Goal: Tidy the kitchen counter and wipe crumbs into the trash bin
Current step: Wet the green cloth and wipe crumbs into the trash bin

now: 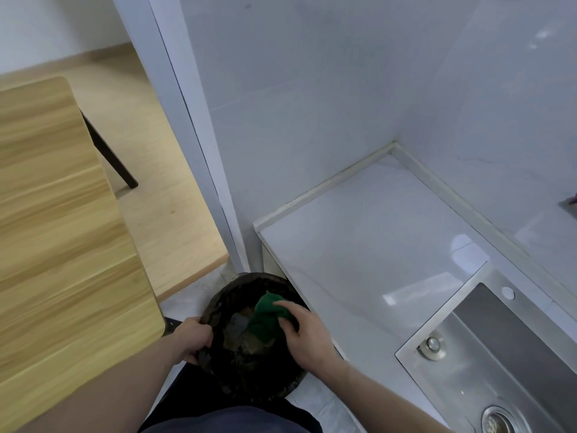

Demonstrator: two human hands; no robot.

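My right hand point(304, 334) is curled around a green scouring cloth point(268, 315), thumb and fingers pinching it so the bunched part hangs over the open mouth of the trash bin point(249, 373). My left hand point(194, 339) is closed on the bin's near-left rim, gripping the black liner and steadying it. The bin sits on the floor just below the end edge of the white counter point(374, 245), with scraps visible inside it. The counter looks bare and glossy from here; I see only a few faint specks on it, too small to tell whether they are crumbs. The steel sink point(487, 348) lies along the counter to my right, and a wooden table point(53, 229) stands on my left. I judge this as the emptying step: crumbs going from cloth to bin. Next I would shake or rub the cloth clean while keeping it over the opening, so nothing lands on the floor.
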